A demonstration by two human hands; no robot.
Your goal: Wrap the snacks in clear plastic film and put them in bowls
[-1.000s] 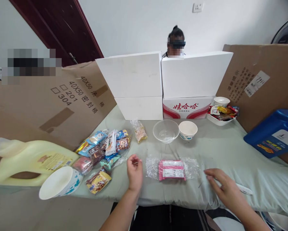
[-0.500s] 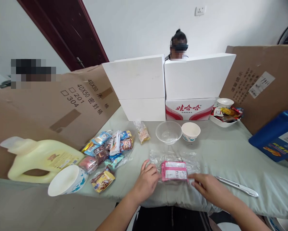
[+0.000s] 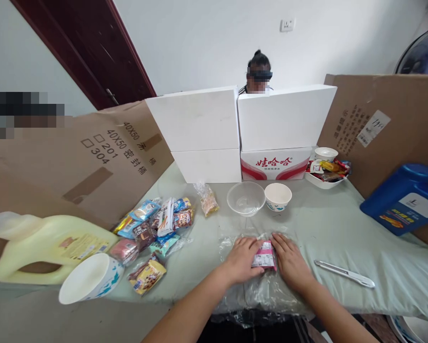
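Note:
A pink snack packet point(image 3: 264, 256) lies inside a clear plastic bag point(image 3: 267, 290) on the green-covered table point(image 3: 342, 233), near its front edge. My left hand point(image 3: 241, 259) rests on the packet's left side with fingers bent over it. My right hand point(image 3: 290, 262) lies on its right side, fingers flat on the bag. The two hands almost touch and cover most of the packet.
A heap of snack packets point(image 3: 156, 224) lies to the left, a clear bowl point(image 3: 245, 198) and a paper bowl point(image 3: 278, 196) behind. A white-handled knife point(image 3: 344, 273) lies right. A yellow jug point(image 3: 45, 245), a paper bowl point(image 3: 90, 278), a blue jug point(image 3: 403, 197) and cardboard walls surround. A person sits behind white boxes point(image 3: 240, 128).
Both hands have come inward from the sides and now press on the pink packet. The bag has slid toward the table's front edge and hangs over it.

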